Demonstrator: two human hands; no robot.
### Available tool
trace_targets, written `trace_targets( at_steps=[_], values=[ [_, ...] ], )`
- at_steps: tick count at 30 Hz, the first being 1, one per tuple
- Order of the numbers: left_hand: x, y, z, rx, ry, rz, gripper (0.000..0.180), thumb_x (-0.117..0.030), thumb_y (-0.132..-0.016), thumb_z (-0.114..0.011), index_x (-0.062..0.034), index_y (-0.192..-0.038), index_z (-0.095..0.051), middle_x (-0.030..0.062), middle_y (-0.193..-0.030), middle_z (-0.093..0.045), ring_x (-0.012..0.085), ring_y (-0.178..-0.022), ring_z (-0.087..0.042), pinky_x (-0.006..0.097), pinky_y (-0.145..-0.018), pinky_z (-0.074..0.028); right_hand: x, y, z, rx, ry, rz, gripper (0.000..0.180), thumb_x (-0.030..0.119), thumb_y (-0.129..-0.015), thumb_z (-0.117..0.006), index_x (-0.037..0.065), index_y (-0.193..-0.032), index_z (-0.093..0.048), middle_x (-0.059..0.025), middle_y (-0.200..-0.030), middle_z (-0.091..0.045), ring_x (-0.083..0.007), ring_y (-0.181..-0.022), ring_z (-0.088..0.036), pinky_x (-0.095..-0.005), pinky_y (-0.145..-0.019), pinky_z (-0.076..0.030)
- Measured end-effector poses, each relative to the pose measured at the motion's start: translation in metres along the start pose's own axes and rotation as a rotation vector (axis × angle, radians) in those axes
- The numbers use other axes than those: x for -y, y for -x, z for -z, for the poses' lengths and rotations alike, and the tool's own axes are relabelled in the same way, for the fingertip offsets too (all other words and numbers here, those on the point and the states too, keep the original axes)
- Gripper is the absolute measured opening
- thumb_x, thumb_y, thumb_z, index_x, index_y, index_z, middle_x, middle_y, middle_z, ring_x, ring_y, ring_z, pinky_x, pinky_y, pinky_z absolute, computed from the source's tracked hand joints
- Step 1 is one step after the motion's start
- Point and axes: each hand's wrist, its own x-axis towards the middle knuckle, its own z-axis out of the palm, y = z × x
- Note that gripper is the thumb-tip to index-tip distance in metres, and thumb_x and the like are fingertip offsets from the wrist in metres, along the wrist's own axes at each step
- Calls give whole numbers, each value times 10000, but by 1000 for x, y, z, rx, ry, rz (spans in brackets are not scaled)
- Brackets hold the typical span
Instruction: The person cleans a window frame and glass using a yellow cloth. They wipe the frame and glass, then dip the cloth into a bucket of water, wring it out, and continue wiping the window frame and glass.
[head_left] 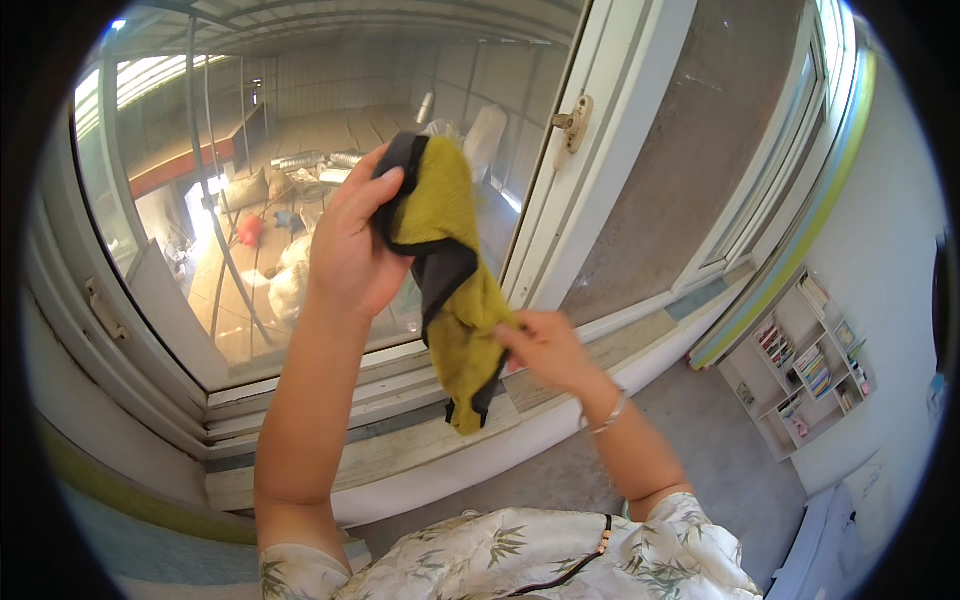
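A yellow-green cloth with a dark grey edge (452, 262) hangs in front of a window pane (200, 200). My left hand (350, 245) is raised and pinches the cloth's top corner. Lower down, my right hand (545, 345) grips the cloth's side edge, a bracelet on its wrist. The cloth's bottom end dangles just above the window sill (400, 440).
A white window frame (590, 170) with a beige latch handle (572, 122) stands right of the cloth. A second handle (105, 310) sits on the left frame. A white shelf unit with books (805, 365) stands at the right on the grey floor.
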Motion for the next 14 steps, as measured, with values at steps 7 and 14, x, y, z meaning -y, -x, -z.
trace_targets(
  at_steps=[7, 14],
  values=[
    [48, 27, 40, -277, -20, 138, 322, -23, -929, -479, 7, -1248, -442, 152, -1176, -577, 239, -1065, -599, 371, -932, -512, 51, -18, 73, -319, -830, 385, 242, 238, -970, -556, 16, -1056, -600, -74, -910, -681, -134, -731, -655, -262, -616, -531],
    [79, -29, -11, -19, -313, -200, 424, -106, -930, -560, -37, -1311, -388, 156, -1276, -500, 236, -1193, -493, 389, -1070, -358, 138, -35, 89, -824, 444, 695, 240, 235, -970, -551, 15, -1049, -608, -70, -955, -683, -224, -847, -665, -352, -815, -532]
  ],
)
